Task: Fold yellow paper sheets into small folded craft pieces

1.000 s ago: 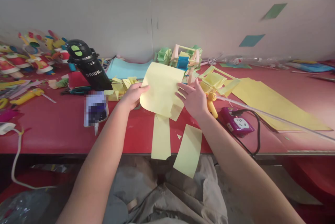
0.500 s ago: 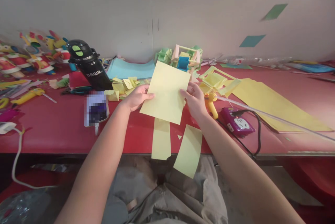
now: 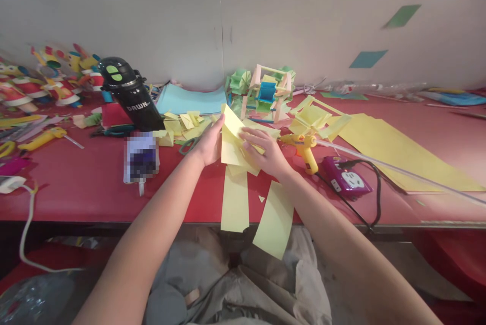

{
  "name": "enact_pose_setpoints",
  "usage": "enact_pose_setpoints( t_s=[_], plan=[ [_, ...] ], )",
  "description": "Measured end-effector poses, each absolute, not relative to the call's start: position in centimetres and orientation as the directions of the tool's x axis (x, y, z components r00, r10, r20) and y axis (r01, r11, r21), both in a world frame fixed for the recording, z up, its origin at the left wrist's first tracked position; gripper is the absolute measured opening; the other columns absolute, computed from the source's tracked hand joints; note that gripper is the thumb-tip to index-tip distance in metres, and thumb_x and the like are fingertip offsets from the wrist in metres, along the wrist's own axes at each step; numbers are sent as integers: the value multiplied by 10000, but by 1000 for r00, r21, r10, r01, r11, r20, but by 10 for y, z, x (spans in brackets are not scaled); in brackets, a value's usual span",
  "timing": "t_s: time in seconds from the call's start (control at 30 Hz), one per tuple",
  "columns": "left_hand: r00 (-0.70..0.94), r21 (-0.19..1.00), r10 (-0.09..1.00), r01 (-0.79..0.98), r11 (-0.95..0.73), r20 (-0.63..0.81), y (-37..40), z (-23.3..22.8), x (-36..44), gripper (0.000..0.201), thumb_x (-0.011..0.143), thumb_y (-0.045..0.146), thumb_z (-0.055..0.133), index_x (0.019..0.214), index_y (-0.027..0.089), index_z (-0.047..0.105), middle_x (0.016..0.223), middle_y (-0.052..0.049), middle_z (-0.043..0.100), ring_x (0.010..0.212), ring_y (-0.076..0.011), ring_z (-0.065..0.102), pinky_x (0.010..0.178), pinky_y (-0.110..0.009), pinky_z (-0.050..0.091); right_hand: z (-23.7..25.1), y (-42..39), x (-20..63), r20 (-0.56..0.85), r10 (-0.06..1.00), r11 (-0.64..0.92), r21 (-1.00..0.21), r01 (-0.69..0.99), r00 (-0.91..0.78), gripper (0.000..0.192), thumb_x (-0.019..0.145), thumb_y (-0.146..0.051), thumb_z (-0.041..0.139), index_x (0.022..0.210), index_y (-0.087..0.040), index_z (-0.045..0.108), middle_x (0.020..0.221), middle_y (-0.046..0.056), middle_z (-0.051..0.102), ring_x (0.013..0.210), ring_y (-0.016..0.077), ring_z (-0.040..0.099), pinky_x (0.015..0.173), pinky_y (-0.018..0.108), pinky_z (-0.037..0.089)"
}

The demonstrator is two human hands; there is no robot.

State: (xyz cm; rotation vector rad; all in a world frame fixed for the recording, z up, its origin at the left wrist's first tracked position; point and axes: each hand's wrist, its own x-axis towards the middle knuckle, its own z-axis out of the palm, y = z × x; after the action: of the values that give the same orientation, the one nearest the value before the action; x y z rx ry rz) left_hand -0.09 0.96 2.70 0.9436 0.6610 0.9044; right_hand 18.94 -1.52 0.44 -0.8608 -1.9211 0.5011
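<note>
A pale yellow paper sheet (image 3: pixel 231 144) lies low over the red table (image 3: pixel 87 188), bent up along its left side. My left hand (image 3: pixel 210 145) lifts that left edge between thumb and fingers. My right hand (image 3: pixel 266 152) presses flat on the sheet's right part, fingers spread. Two yellow paper strips (image 3: pixel 234 201) hang over the table's front edge just below the sheet. A pile of small folded yellow pieces (image 3: pixel 184 123) sits just left of my left hand.
A yellow glue gun (image 3: pixel 304 147) and a purple power socket (image 3: pixel 346 178) with a black cord lie right of my right hand. A black bottle (image 3: pixel 131 96), a phone (image 3: pixel 141 157), a paper ferris wheel model (image 3: pixel 266 93), blue sheets (image 3: pixel 192 99), long yellow sheets (image 3: pixel 395 150) and colourful toys (image 3: pixel 45 79) surround the spot.
The sheet was held upright in the air by both hands; now it is down on the table, my right hand flat on it and my left folding its left edge over.
</note>
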Motion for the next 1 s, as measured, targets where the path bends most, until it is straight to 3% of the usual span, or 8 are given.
enact_pose_setpoints(
  t_s=[0.2, 0.43, 0.7, 1.0],
  plan=[
    [468, 893, 883, -386, 232, -27, 4, 39, -9, 754, 843, 765, 398, 1285, 189, 600, 1170, -144, 717, 1159, -371, 636, 940, -491, 521, 8, -21, 191, 550, 735, 677, -635, 372, -398, 504, 819, -564, 703, 1263, -326, 681, 1424, 62, 581, 1383, 322, 442, 1140, 580, 361],
    [413, 895, 911, -413, 166, 21, 3, 38, -16, 792, 827, 789, 403, 1314, 187, 566, 1177, -145, 711, 1188, -379, 617, 924, -498, 517, 3, -17, 193, 534, 704, 709, -570, 415, -468, 876, 627, -622, 833, 1413, -374, 536, 1559, 50, 424, 1471, 387, 294, 1173, 654, 233],
    [392, 888, 918, -442, 125, 66, 2, 38, -17, 756, 845, 772, 403, 1318, 201, 547, 1220, -149, 689, 1246, -373, 578, 917, -503, 510, -1, -13, 193, 602, 674, 739, -548, 392, -428, 556, 872, -441, 667, 1406, -346, 546, 1498, 48, 507, 1440, 315, 382, 1157, 605, 329],
    [392, 878, 918, -459, 137, 62, 0, 41, -16, 754, 848, 774, 395, 1297, 196, 575, 1218, -151, 694, 1255, -377, 571, 932, -516, 512, 5, -14, 193, 577, 705, 704, -644, 301, -414, 423, 909, -376, 597, 1330, -345, 622, 1462, 19, 548, 1426, 292, 408, 1189, 558, 308]
  ],
)
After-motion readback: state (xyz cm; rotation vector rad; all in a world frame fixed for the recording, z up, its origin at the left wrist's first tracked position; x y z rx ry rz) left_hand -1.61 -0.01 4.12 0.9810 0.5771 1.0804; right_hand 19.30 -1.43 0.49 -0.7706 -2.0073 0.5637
